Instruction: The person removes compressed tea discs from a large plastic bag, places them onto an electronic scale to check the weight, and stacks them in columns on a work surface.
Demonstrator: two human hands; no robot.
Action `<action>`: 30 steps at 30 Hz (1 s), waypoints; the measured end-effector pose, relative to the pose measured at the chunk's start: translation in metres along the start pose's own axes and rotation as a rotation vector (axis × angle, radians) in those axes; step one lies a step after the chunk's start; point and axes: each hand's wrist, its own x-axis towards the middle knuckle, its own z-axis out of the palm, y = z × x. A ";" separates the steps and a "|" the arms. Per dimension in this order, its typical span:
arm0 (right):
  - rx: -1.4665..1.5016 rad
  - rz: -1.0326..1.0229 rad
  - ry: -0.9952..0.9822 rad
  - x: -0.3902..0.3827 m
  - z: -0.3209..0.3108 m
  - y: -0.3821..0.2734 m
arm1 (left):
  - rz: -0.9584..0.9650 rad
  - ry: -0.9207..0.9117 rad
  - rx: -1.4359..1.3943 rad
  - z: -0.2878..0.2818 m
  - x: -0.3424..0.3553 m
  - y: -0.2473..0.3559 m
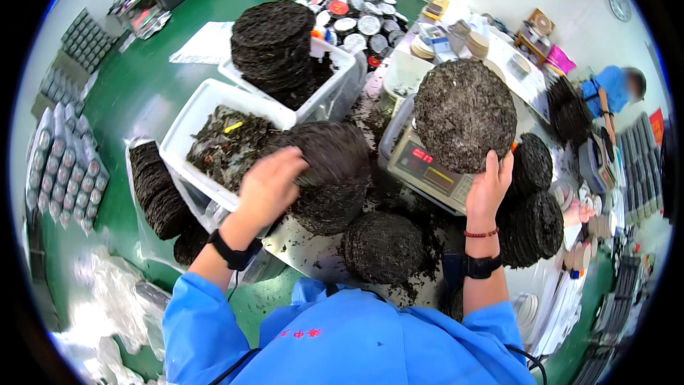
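Observation:
My right hand [487, 189] grips the near edge of a round, flat, brownish-black cake of dried seaweed [464, 115]. That cake is at the digital scale [427, 167] and hides most of its pan; whether it rests there, I cannot tell. On the left, my left hand [271, 182] has its fingers at the edge of another dark seaweed cake [328, 151], which is smeared by motion. Beneath this cake stands a stack of similar cakes [331, 203]. One more dark stack [383, 246] sits close in front of me on the metal table.
A white tub [203, 103] of loose seaweed scraps stands at left; behind it, another tub [335, 75] carries a tall stack [271, 46]. More stacks [531, 228] crowd the right side. Crumbs litter the table. A person in blue [605, 89] works at far right.

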 end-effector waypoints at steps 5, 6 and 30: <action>0.140 0.113 0.015 0.012 -0.013 -0.011 | -0.564 0.451 -0.685 -0.009 0.051 -0.010; 0.272 0.157 -0.011 0.013 -0.006 -0.007 | -0.591 0.521 -1.052 0.004 0.053 -0.021; -1.450 -0.744 -0.639 0.008 -0.135 0.046 | 0.037 0.145 -0.484 0.186 0.250 0.088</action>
